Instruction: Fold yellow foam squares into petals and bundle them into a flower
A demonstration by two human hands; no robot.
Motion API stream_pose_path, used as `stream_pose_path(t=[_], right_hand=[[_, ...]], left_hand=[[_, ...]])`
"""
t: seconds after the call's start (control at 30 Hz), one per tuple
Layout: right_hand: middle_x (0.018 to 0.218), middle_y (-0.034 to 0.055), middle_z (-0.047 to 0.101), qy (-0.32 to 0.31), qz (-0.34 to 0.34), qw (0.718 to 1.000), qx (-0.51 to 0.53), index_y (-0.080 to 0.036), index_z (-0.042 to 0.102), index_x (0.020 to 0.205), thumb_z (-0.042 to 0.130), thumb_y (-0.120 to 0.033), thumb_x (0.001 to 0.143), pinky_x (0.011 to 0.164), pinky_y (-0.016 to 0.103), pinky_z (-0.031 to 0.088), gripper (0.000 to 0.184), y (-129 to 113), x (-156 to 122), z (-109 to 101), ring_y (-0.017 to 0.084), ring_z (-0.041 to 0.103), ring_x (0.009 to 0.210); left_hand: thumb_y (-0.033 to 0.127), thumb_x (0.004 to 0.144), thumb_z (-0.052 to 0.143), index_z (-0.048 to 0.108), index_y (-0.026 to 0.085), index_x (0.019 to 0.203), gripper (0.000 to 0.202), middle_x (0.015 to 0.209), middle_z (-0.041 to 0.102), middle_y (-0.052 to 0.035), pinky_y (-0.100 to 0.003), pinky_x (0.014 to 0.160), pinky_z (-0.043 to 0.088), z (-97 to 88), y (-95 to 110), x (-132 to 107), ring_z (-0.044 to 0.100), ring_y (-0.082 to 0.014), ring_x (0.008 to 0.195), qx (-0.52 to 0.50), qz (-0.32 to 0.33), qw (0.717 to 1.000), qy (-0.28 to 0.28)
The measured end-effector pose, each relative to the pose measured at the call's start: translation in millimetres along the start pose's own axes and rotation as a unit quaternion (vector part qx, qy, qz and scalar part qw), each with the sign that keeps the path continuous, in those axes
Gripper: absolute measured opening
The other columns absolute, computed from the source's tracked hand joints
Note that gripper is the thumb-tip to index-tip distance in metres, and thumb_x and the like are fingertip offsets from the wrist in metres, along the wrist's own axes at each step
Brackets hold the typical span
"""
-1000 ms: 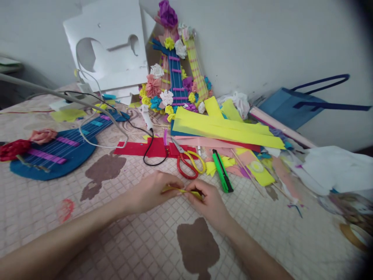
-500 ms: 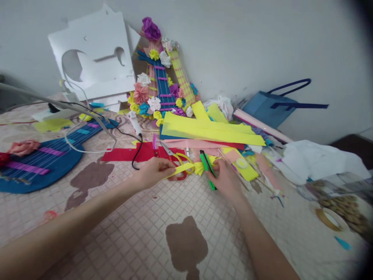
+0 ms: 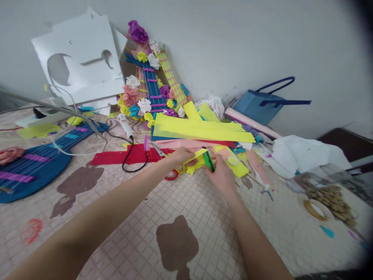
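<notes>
My left hand (image 3: 184,156) is closed on one end of a yellow paper strip (image 3: 199,154), which stretches to the right. In my right hand (image 3: 220,171) is a green utility knife (image 3: 209,161), its dark tip pointing up and away beside the strip's far end. Whether the tip touches the paper I cannot tell. Crumpled yellow paper (image 3: 194,168) lies just beneath the strip. Scissors with red and yellow handles (image 3: 171,175) rest by my left hand, partly hidden by it.
Behind the hands are stacked yellow sheets (image 3: 201,128) and red paper (image 3: 116,156). A blue paper guitar (image 3: 43,163) and a corded white glue gun (image 3: 125,125) lie left. Flower-trimmed guitars (image 3: 153,87) lean on the wall. A tape roll (image 3: 317,210) sits right.
My left hand has moved right and slightly up, bringing the yellow strip to the utility knife. The knife stands higher and the whole view has shifted a little.
</notes>
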State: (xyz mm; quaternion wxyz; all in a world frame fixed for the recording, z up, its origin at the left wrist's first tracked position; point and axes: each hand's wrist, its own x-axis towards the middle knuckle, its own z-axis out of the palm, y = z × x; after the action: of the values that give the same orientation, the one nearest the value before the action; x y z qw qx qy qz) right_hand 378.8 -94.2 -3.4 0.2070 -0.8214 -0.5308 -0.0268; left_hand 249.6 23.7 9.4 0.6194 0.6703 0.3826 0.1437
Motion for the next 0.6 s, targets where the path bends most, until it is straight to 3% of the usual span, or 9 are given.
stream_pose_path(t=[0.13, 0.27, 0.4, 0.5, 0.6], right_hand=[[0.089, 0.0089, 0.063, 0.023, 0.076, 0.996, -0.05, -0.019, 0.048, 0.107, 0.057, -0.036, 0.078, 0.054, 0.029, 0.032, 0.035, 22.3, 7.9, -12.2, 0.026, 0.059, 0.076], [0.091, 0.0138, 0.06, 0.03, 0.055, 0.993, -0.096, -0.016, 0.052, 0.104, 0.056, -0.034, 0.081, 0.062, 0.033, 0.039, 0.029, 38.5, 10.4, -11.9, 0.029, 0.057, 0.085], [0.097, 0.0119, 0.058, 0.118, -0.092, 0.989, 0.004, -0.017, 0.056, 0.095, 0.053, -0.024, 0.084, 0.081, 0.036, 0.041, 0.014, 25.3, 13.1, -11.5, 0.026, 0.052, 0.095], [0.093, 0.0083, 0.06, 0.062, -0.226, 0.968, 0.093, -0.019, 0.057, 0.09, 0.048, -0.017, 0.086, 0.084, 0.034, 0.041, 0.01, 6.8, 20.9, -12.4, 0.023, 0.052, 0.095], [0.09, 0.0068, 0.061, 0.001, -0.292, 0.948, 0.126, -0.019, 0.058, 0.084, 0.047, -0.01, 0.084, 0.082, 0.034, 0.041, 0.015, -2.9, 32.7, -8.0, 0.022, 0.052, 0.092]], left_hand=[[0.015, 0.077, 0.054, 0.061, 0.011, 0.066, 0.013, 0.077, 0.072, -0.0101, -0.019, 0.063, 0.053, 2.5, -2.1, 7.8, 0.068, -0.0159, 0.073, 0.003, -0.011, 1.0, 0.012], [0.013, 0.074, 0.054, 0.061, 0.011, 0.066, 0.011, 0.077, 0.071, -0.0105, -0.019, 0.06, 0.052, 4.2, -2.2, 9.0, 0.067, -0.0152, 0.069, 0.042, -0.001, 0.999, 0.027], [0.013, 0.069, 0.056, 0.062, 0.01, 0.064, 0.01, 0.065, 0.067, -0.009, -0.02, 0.053, 0.048, 4.2, -1.2, 5.8, 0.064, -0.0161, 0.061, 0.116, 0.021, 0.992, 0.048], [0.013, 0.068, 0.056, 0.067, 0.009, 0.072, 0.012, 0.065, 0.067, -0.0085, -0.021, 0.051, 0.046, 5.7, 1.2, 3.1, 0.063, -0.0168, 0.06, 0.18, 0.041, 0.981, 0.065], [0.013, 0.069, 0.055, 0.069, 0.008, 0.08, 0.019, 0.071, 0.069, -0.0094, -0.022, 0.055, 0.047, 8.9, 4.1, 1.9, 0.064, -0.0178, 0.065, 0.236, 0.058, 0.967, 0.08]])
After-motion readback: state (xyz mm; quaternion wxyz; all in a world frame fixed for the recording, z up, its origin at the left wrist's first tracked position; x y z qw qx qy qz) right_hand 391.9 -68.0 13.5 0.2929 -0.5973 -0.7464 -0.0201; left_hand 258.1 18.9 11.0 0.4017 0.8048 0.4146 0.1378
